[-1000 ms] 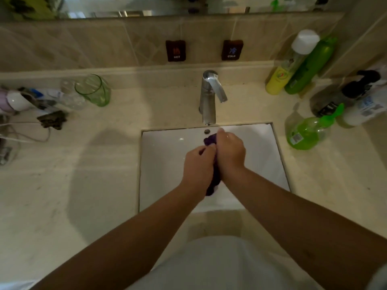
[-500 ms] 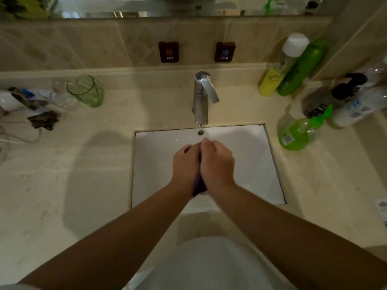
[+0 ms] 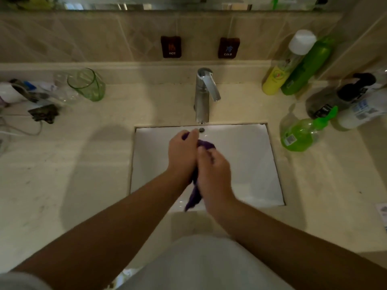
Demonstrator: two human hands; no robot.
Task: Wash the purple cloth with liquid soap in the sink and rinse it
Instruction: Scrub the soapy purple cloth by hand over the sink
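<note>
Purple cloth (image 3: 195, 190) is bunched between both hands over the white sink (image 3: 247, 164), its tail hanging toward six o'clock. Left hand (image 3: 183, 158) curls its grip round the upper end; right hand (image 3: 213, 172) pinches the fabric just beside it. Chrome faucet (image 3: 204, 95) stands at twelve o'clock on the beige worktop (image 3: 62, 174), a green soap bottle (image 3: 301, 132) at two o'clock.

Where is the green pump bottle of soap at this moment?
In the head view the green pump bottle stands on the counter just right of the sink, in front of the white bottle.
</note>
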